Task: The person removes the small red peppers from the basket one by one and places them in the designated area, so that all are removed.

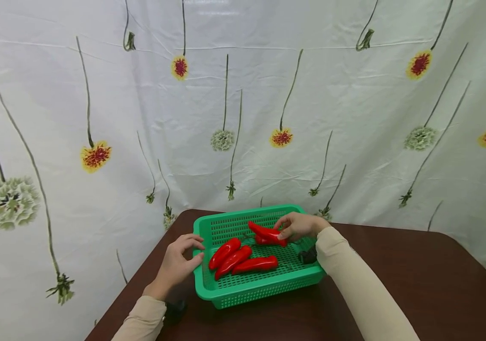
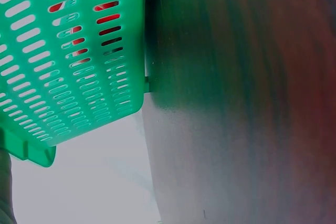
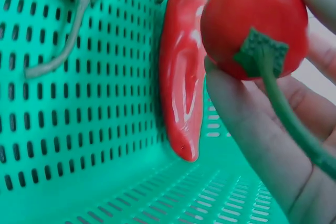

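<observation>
My right hand pinches a glossy red pepper above the back right part of a green plastic basket. In the right wrist view, the held pepper points its curved green stem towards the camera, between thumb and fingers. Another red pepper lies on the basket floor just behind it. Three more peppers, among them a pepper nearest the front, lie side by side in the left part. My left hand touches the basket's left rim with loosely bent fingers.
The basket stands on a dark brown table, close to the table's back edge. Behind hangs a pale curtain printed with flowers. A dark wrist device sits beneath my right wrist, over the basket.
</observation>
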Motion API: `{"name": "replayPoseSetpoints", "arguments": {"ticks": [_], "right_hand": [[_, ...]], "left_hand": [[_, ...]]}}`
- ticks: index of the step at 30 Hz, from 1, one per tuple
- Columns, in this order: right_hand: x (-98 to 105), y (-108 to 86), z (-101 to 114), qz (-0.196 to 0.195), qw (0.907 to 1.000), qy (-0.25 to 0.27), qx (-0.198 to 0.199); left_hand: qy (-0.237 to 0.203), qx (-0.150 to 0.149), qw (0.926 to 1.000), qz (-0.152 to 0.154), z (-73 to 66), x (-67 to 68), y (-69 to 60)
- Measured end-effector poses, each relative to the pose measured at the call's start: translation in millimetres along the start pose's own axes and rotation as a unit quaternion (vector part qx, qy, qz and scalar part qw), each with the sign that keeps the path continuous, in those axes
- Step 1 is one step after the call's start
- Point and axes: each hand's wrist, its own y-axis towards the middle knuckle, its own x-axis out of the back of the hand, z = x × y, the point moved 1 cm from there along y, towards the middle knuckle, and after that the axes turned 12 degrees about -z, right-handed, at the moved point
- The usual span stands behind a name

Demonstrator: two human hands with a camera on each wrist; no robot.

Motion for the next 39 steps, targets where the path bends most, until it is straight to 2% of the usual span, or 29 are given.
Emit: {"name": "replayPoseSetpoints", "arguments": {"ticks": [11, 16, 17, 22, 23, 24, 30, 34, 39], "right_hand": [[-5, -6.3, 9, -0.057, 0.9974, 0.042, -0.009], [-5, -11.2, 11, -0.075, 0.9955, 0.057, -0.003], [-5, -12.5, 12, -0.077, 0.9951, 0.062, -0.001], [-3, -21.2, 17, -0.089, 0.9923, 0.086, 0.004], [-2, -22.7, 17, -0.092, 0.9919, 0.088, 0.004], [-1, -24.3, 18, -0.095, 0.9917, 0.087, 0.004], [4, -31.0, 22, -0.101, 0.9911, 0.086, 0.013], [5, -34.9, 22, -0.103, 0.9899, 0.095, 0.022], [6, -41.0, 20, -0.118, 0.9867, 0.109, 0.025]], "left_hand": [[0.014, 0.000, 0.9999, -0.007, -17.3, 0.0, 2.7], [0.015, -0.003, 0.9999, -0.007, -3.6, -1.1, -1.0], [0.015, -0.003, 0.9999, -0.008, -6.8, -0.1, -0.1], [0.015, 0.000, 0.9998, -0.009, -5.4, 0.2, 0.0], [0.013, 0.000, 0.9999, -0.008, -6.0, 0.3, 0.6], [0.012, -0.002, 0.9999, -0.007, -0.1, -0.9, -0.7], [0.010, -0.001, 0.9999, -0.006, 0.0, -0.4, -0.1], [0.016, -0.002, 0.9998, -0.010, -6.1, -0.4, 0.6], [0.013, -0.002, 0.9999, -0.009, -26.5, 3.0, 5.6]]}}
